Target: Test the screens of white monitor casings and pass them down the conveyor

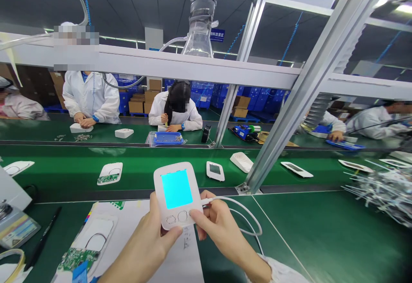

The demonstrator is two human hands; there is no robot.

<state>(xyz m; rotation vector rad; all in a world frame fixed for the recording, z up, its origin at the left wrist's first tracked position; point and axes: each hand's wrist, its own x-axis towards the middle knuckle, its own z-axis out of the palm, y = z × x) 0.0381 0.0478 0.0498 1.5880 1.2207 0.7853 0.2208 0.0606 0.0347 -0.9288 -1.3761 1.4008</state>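
A white handheld device (178,195) with rounded corners faces me, its square screen lit bright cyan above a row of round button outlines. My left hand (151,240) grips it by the left side and lower edge. On the other side, my right hand (219,221) has its thumb on the lower right button area and fingers beside the plug of a white cable (252,208). The cable enters the device's right edge and loops to the right. Fingers behind the device are hidden. Below lies a white housing half with a green circuit board (79,259) on white paper (180,261).
A conveyor belt (74,165) beyond carries several white housings, including a screened device (215,171). A metal post (289,103) slants across the right. Bundled white sticks or cables (383,193) lie far right. A black pen (45,236) lies left. Co-workers sit or stand opposite.
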